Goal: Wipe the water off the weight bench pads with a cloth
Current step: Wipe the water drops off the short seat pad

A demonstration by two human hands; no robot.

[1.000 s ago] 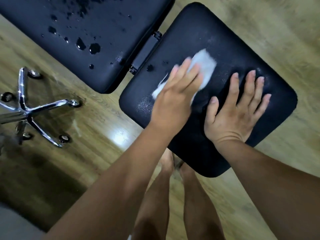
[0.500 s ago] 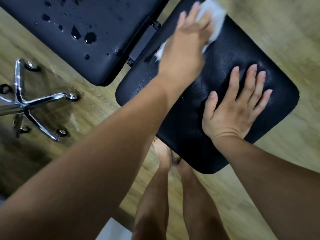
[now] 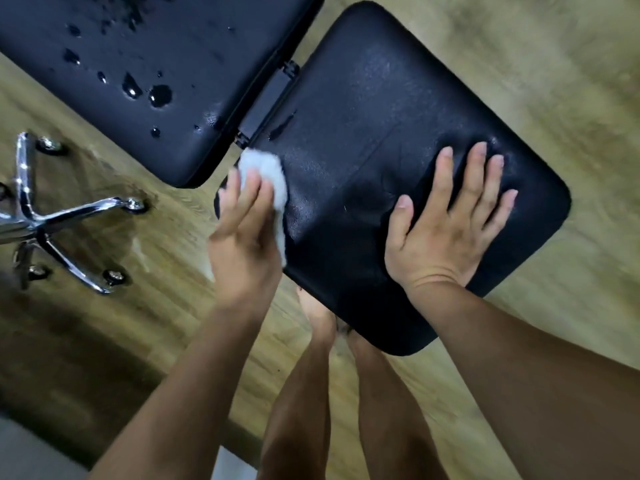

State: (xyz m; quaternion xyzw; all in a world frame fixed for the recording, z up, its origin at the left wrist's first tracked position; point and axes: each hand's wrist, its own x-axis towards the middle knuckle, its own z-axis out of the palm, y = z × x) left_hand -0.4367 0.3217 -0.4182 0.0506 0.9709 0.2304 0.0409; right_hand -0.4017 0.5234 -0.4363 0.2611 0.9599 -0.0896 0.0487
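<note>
Two pads: the back pad [image 3: 194, 57], upper left, is beaded wet and comes next, since on the centre seat pad [image 3: 363, 116], braced by the flat right grip [image 3: 446, 233], the flat-fingered left grip [image 3: 242, 237] has dragged the cloth [image 3: 266, 168] to its left edge.

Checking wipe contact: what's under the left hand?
The white cloth, pressed onto the seat pad by the left hand; part of it shows beyond and beside the hand. The rest of the cloth and the pad beneath are covered, so water there cannot be judged.
</note>
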